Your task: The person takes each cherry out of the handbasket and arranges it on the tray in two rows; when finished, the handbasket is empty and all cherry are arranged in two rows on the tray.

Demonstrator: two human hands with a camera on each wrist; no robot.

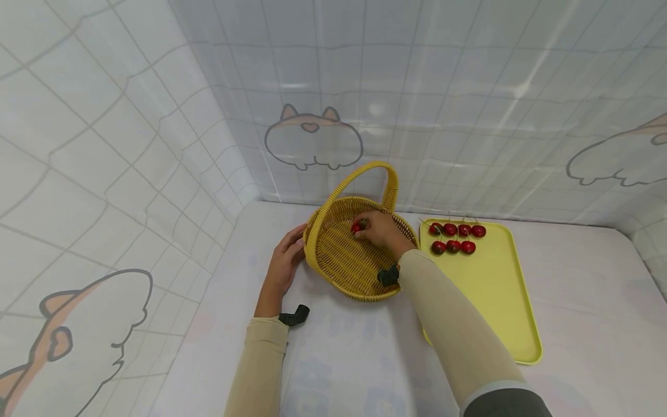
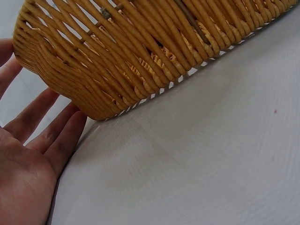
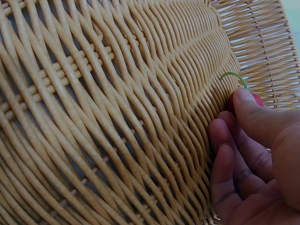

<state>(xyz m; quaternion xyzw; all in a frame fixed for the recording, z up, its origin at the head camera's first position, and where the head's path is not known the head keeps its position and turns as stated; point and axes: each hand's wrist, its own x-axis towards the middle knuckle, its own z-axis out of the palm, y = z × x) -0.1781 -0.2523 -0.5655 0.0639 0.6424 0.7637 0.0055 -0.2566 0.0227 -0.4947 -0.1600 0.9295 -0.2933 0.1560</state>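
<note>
A yellow woven basket with a tall arched handle stands on the white table. Reaching over its right rim, my right hand pinches a red cherry between thumb and fingers, low inside the basket. The cherry's green stem curves up past the thumb in the right wrist view. My left hand rests its extended fingers against the outside of the basket's left wall. In the left wrist view those fingers touch the wicker near its base, with the palm facing up.
A yellow tray lies right of the basket, partly under the right forearm. Several dark red cherries with stems sit in two rows at its far left corner. Tiled-pattern white sheets rise behind and to the left.
</note>
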